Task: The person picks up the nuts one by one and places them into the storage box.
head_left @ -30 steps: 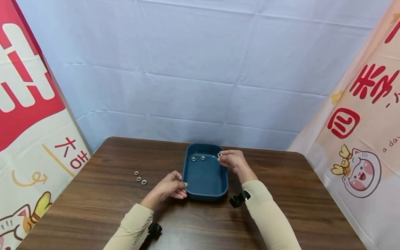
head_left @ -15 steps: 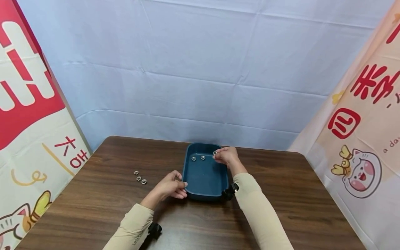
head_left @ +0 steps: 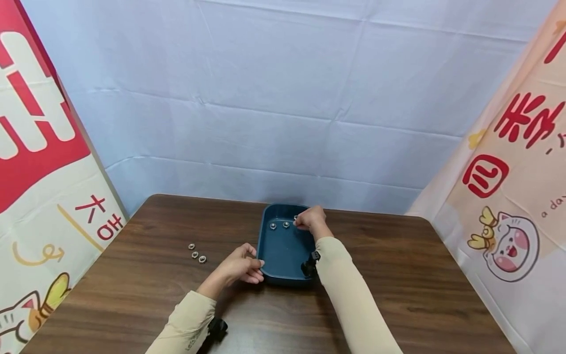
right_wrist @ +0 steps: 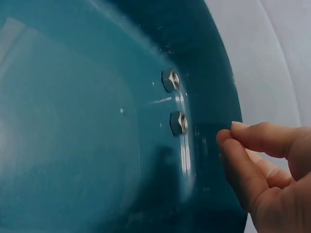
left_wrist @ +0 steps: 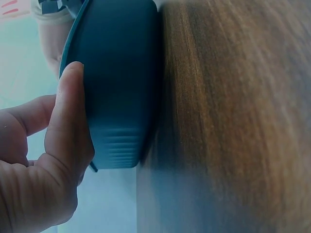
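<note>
Presently catalogued: one blue tray [head_left: 283, 250], rounded rectangle, standing on a dark wood-grain tabletop [head_left: 389, 275], close to the far edge.

Contents of tray: two metal hex nuts, a left nut [head_left: 273, 226] and a right nut [head_left: 286, 224], set apart side by side on the floor near the far wall.

Right hand [head_left: 312, 219]: over the tray's far right part; thumb and fingertips pinch a held nut [head_left: 296, 218], of which only a sliver shows in the head view; hidden by the fingers in the right wrist view.

Left hand [head_left: 240, 266]: at the near left corner, holding the tray by its rim, thumb at the edge, fingers against the outer wall.

Loose on the tabletop, left of the tray: three nuts [head_left: 195, 254] in a small cluster, none touching.

Surroundings: beige sleeves [head_left: 353, 300] on both arms; pale cloth backdrop [head_left: 283, 98]; printed banner [head_left: 513, 221] at right, red-and-cream banner [head_left: 48, 196] at left.
</note>
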Motion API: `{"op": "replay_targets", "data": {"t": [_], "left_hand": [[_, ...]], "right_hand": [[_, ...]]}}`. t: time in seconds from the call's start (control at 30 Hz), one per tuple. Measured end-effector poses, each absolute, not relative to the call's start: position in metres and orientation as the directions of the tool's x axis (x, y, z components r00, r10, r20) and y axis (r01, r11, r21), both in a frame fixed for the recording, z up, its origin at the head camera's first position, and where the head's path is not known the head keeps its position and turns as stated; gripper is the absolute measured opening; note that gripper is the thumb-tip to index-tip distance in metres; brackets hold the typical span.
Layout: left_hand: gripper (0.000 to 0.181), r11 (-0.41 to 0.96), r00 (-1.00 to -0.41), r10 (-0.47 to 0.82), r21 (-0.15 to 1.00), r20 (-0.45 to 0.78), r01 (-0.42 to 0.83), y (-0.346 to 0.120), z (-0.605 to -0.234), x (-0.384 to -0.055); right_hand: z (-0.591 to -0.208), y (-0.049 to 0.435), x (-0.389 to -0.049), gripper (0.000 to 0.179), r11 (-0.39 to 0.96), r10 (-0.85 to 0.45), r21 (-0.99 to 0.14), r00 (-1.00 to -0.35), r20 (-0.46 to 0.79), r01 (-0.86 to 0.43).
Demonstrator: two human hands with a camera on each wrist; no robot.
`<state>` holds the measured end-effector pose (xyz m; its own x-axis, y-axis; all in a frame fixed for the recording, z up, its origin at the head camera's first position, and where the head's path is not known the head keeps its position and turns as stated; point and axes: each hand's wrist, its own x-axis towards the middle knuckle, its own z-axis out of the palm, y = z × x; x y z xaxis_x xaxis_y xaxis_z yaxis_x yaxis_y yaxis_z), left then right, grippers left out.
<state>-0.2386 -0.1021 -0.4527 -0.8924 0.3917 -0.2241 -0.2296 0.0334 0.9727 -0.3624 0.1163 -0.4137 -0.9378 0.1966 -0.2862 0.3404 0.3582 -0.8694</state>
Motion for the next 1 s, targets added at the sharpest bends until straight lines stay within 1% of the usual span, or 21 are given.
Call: {"op": "replay_targets", "data": {"t": [0.07, 0.23, 0.33, 0.4, 0.5, 0.53, 0.6, 0.67, 0.73, 0.77, 0.9, 0.97, 1.0], "left_hand": [[0.027, 0.035, -0.890, 0.395, 0.972, -0.227, -0.232, -0.103, -0.454, -0.238], [0.025, 0.032, -0.889, 0.395, 0.971, -0.231, -0.238, -0.103, -0.454, -0.239], [0.024, 0.032, -0.886, 0.395, 0.967, -0.243, -0.251, -0.102, -0.453, -0.240], [0.024, 0.033, -0.886, 0.392, 0.966, -0.249, -0.257, -0.101, -0.453, -0.240], [0.023, 0.038, -0.882, 0.393, 0.963, -0.260, -0.266, -0.102, -0.452, -0.239], [0.023, 0.039, -0.882, 0.394, 0.963, -0.261, -0.267, -0.102, -0.451, -0.239], [0.023, 0.040, -0.879, 0.396, 0.962, -0.264, -0.271, -0.101, -0.450, -0.238], [0.024, 0.039, -0.880, 0.395, 0.961, -0.266, -0.273, -0.101, -0.450, -0.238], [0.023, 0.036, -0.882, 0.392, 0.962, -0.263, -0.271, -0.102, -0.450, -0.238], [0.024, 0.034, -0.882, 0.391, 0.962, -0.262, -0.271, -0.102, -0.449, -0.238], [0.023, 0.031, -0.881, 0.396, 0.962, -0.260, -0.270, -0.102, -0.449, -0.239], [0.024, 0.030, -0.880, 0.397, 0.962, -0.260, -0.271, -0.102, -0.449, -0.239], [0.024, 0.030, -0.881, 0.397, 0.962, -0.259, -0.270, -0.102, -0.449, -0.239]], "right_hand": [[-0.416, 0.111, -0.365, 0.021, 0.416, 0.215, -0.838, -0.934, -0.287, 0.353], [-0.419, 0.104, -0.371, 0.044, 0.549, 0.234, -0.757, -0.935, -0.268, 0.354], [-0.421, 0.104, -0.372, 0.049, 0.609, 0.228, -0.710, -0.936, -0.270, 0.353], [-0.422, 0.105, -0.371, 0.048, 0.643, 0.217, -0.685, -0.939, -0.266, 0.342], [-0.426, 0.103, -0.370, 0.052, 0.668, 0.211, -0.669, -0.945, -0.249, 0.326], [-0.428, 0.103, -0.370, 0.050, 0.677, 0.212, -0.662, -0.947, -0.242, 0.321], [-0.431, 0.101, -0.371, 0.041, 0.708, 0.210, -0.631, -0.948, -0.240, 0.317], [-0.433, 0.100, -0.372, 0.028, 0.743, 0.195, -0.596, -0.950, -0.244, 0.305], [-0.434, 0.099, -0.373, 0.021, 0.764, 0.175, -0.573, -0.950, -0.260, 0.297], [-0.434, 0.099, -0.374, 0.021, 0.767, 0.166, -0.570, -0.949, -0.268, 0.295], [-0.436, 0.100, -0.378, 0.034, 0.710, 0.171, -0.619, -0.935, -0.311, 0.336], [-0.437, 0.100, -0.379, 0.035, 0.692, 0.177, -0.632, -0.931, -0.320, 0.349], [-0.437, 0.100, -0.380, 0.030, 0.688, 0.174, -0.635, -0.930, -0.325, 0.351]]}}
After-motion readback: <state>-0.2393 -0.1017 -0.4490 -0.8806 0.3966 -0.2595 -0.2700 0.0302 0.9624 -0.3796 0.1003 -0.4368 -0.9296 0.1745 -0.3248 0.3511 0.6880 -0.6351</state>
